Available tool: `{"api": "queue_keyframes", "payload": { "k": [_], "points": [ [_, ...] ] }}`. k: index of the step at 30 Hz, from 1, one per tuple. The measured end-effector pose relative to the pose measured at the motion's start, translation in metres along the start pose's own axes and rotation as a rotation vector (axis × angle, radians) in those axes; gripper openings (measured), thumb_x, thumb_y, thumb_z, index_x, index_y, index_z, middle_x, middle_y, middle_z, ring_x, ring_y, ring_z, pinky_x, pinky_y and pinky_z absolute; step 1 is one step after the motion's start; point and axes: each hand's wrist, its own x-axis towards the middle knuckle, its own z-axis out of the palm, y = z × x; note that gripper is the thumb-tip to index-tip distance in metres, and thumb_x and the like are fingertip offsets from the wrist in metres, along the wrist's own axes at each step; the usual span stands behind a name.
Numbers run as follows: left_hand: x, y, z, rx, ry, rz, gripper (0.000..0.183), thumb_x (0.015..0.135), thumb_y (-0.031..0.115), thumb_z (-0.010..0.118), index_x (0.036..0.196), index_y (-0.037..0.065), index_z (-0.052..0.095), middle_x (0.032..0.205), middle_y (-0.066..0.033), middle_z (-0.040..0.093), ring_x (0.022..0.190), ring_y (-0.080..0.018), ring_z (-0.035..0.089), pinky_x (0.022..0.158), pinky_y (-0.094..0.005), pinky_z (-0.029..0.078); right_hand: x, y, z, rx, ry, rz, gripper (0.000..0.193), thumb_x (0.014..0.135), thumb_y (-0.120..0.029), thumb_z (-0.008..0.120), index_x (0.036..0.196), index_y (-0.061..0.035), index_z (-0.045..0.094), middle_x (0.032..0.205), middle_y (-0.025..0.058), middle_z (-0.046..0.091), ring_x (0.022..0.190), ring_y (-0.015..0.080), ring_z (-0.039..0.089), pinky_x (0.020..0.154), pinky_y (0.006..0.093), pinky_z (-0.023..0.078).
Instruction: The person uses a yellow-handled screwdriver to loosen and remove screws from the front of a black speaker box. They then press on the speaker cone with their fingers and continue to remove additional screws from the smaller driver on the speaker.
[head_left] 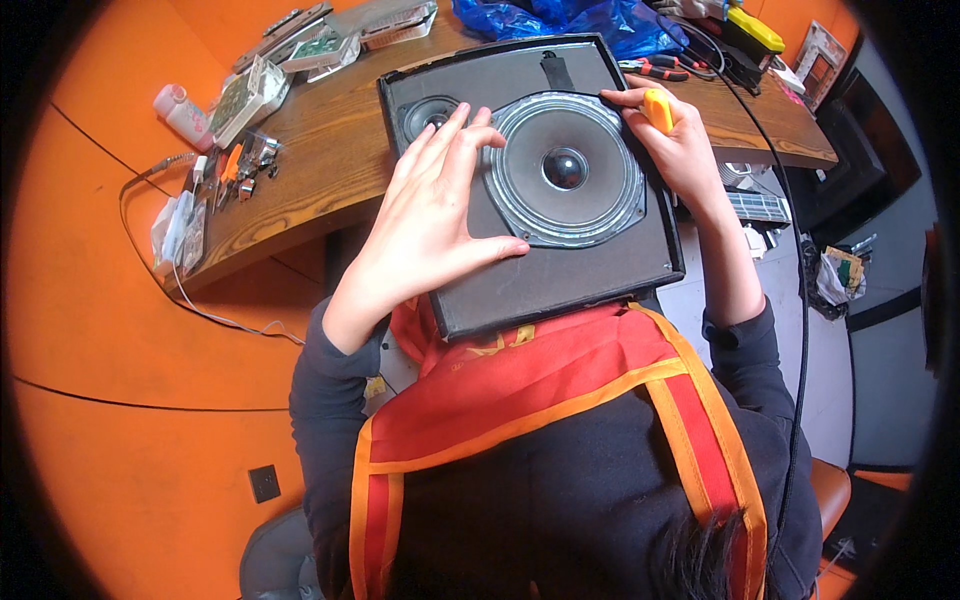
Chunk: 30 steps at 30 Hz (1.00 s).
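A black speaker cabinet [590,282] leans between my lap and the table edge, its front facing up. Set in it are a large round woofer [530,195] with a shiny metal rim and a smaller speaker cone [420,115] at the upper left. My left hand [430,205] spreads its fingers over the woofer's left side, with the thumb tip at the lower rim. At the woofer's upper right edge, my right hand [675,135] is closed round a yellow-handled tool [658,110]. The working end of that tool is hidden.
Behind the cabinet is a wooden table [325,150] with a blue plastic bag [570,25], red-handled pliers [655,70], circuit boards in white trays [250,95] and a white bottle [182,115]. A black cable [785,200] hangs down on the right. I wear a red apron [520,385].
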Motion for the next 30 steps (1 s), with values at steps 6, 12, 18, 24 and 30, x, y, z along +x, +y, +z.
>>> {"api": "queue_keyframes", "payload": {
  "k": [6,12,18,24,30],
  "points": [
    [0.0,0.001,0.004,-0.01,0.046,-0.011,0.075,0.062,0.04,0.08,0.119,0.008,0.041,0.135,-0.0229,0.041,0.133,-0.0352,0.03,0.11,-0.0479,0.021,0.001,0.002,-0.002,-0.047,-0.038,-0.036,0.024,0.084,-0.007,0.054,0.104,-0.0026,0.066,0.112,0.0128,0.062,0.113,0.0216,0.053,0.096,0.031,0.038],
    [0.0,0.001,0.005,-0.018,0.067,-0.031,0.076,0.06,0.04,0.081,0.117,0.008,0.043,0.134,-0.0224,0.042,0.132,-0.0346,0.033,0.109,-0.0474,0.023,0.002,0.003,-0.002,-0.056,-0.049,-0.039,0.024,0.085,-0.005,0.052,0.104,-0.0009,0.065,0.111,0.0105,0.063,0.115,0.0203,0.051,0.097,0.0308,0.037],
    [0.001,0.001,0.007,-0.042,0.085,-0.047,0.077,0.058,0.042,0.082,0.115,0.008,0.044,0.133,-0.0221,0.043,0.13,-0.0351,0.036,0.109,-0.0474,0.024,0.003,0.003,-0.002,-0.058,-0.025,-0.058,0.024,0.082,-0.01,0.056,0.103,-0.0068,0.068,0.107,0.0138,0.063,0.109,0.0226,0.054,0.095,0.0329,0.039],
    [0.0,0.001,0.009,-0.041,0.103,-0.043,0.077,0.056,0.043,0.083,0.114,0.009,0.045,0.133,-0.0219,0.044,0.129,-0.0354,0.037,0.108,-0.0475,0.025,0.003,0.007,-0.003,-0.07,-0.033,-0.066,0.024,0.083,-0.009,0.055,0.103,-0.0051,0.068,0.109,0.0129,0.063,0.11,0.0222,0.054,0.096,0.0322,0.038],
    [0.0,0.001,0.011,-0.037,0.117,-0.042,0.077,0.056,0.042,0.083,0.114,0.009,0.046,0.132,-0.022,0.044,0.129,-0.0354,0.036,0.107,-0.0475,0.025,0.004,0.007,-0.001,-0.068,-0.007,-0.087,0.023,0.082,-0.01,0.057,0.101,-0.0059,0.068,0.102,0.0128,0.063,0.099,0.0221,0.058,0.09,0.0313,0.042]
  ]
}}
